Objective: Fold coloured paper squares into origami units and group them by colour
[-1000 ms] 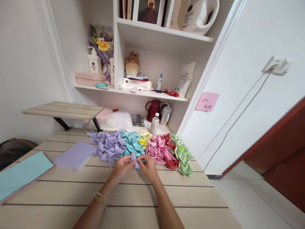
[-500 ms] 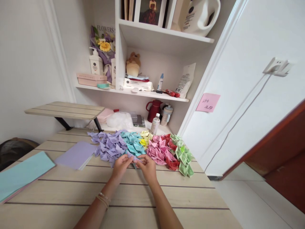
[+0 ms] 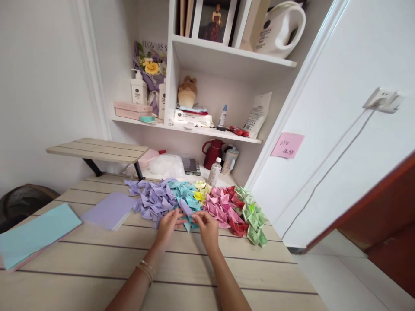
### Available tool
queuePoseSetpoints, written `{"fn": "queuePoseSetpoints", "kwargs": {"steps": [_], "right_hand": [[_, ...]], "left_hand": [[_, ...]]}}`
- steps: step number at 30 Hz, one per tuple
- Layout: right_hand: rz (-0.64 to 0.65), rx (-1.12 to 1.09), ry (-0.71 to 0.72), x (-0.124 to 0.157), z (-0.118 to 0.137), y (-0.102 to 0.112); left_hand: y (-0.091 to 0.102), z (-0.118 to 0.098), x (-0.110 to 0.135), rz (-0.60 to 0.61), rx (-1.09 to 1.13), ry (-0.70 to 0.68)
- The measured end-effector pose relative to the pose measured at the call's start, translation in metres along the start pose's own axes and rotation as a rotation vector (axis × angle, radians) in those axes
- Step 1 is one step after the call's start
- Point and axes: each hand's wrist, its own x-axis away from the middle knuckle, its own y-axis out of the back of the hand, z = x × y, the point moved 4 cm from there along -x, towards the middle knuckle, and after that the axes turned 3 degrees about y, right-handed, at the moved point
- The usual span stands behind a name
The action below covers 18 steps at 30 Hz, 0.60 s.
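Both hands meet over the wooden table (image 3: 97, 268), just in front of a long heap of folded paper boats (image 3: 223, 205) in purple, teal, yellow, pink, red and green. My left hand (image 3: 168, 223) and my right hand (image 3: 206, 225) each pinch one end of a small purple folded paper piece (image 3: 186, 208) held between them. The fingers of both are closed on it. A bracelet sits on my left wrist.
A stack of purple paper sheets (image 3: 110, 210) and a teal stack (image 3: 34, 235) lie at the left. A small raised wooden shelf (image 3: 97, 149) stands behind. Wall shelves (image 3: 207, 129) hold bottles, a red kettle (image 3: 213, 153) and a plastic bottle (image 3: 214, 172). A white door (image 3: 340, 129) is at right.
The view shifted slightly right and up. My hands moved a little forward toward the heap and lifted the purple piece, still working it between the fingertips.
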Motion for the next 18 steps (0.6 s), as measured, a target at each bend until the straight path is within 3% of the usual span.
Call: {"fn": "queuePoseSetpoints", "kwargs": {"steps": [4, 9, 12, 15, 18], "right_hand": [[-0.058, 0.054, 0.058, -0.026, 0.018, -0.019], [0.002, 0.210, 0.175, -0.084, 0.055, -0.065], [0.021, 0.390, 0.231, -0.103, 0.072, -0.094], [0.032, 0.501, 0.343, -0.095, 0.086, -0.133], [0.302, 0.522, 0.522, -0.064, 0.095, -0.199]], "left_hand": [[-0.010, 0.007, 0.007, 0.055, -0.064, -0.060], [-0.022, 0.013, 0.018, 0.133, -0.109, -0.161], [-0.027, 0.012, 0.022, 0.209, -0.111, -0.234], [-0.031, 0.016, 0.019, 0.253, -0.054, -0.221], [-0.036, 0.021, 0.017, 0.263, -0.021, -0.232]]}}
